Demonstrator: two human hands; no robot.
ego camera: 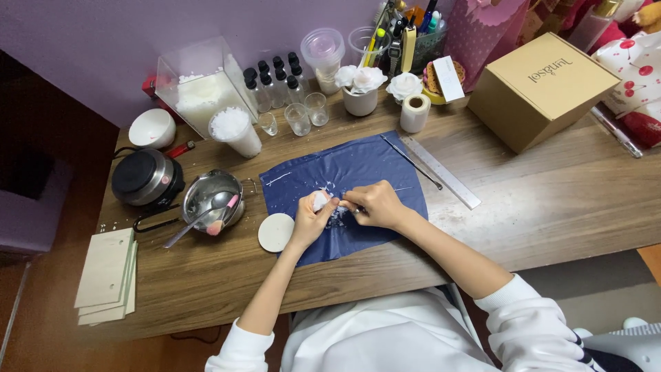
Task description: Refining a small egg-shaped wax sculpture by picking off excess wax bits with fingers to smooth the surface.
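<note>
My left hand (311, 218) pinches a small white wax piece (319, 200) over a dark blue plastic sheet (344, 172) spread on the wooden desk (551, 200). My right hand (375, 204) meets it from the right, fingers closed on a thin tool whose tip touches the white piece. White crumbs lie on the sheet under both hands. A white round disc (276, 232) rests just left of the left hand, half off the sheet.
A metal pot (212, 195) with spoon and a small hot plate (146, 178) sit left. Behind are a cup of white flakes (235, 131), small glasses (298, 118), dark-capped bottles (275, 79), a tape roll (414, 112), a metal ruler (441, 171) and a cardboard box (540, 89). Card sheets (107, 275) lie at far left.
</note>
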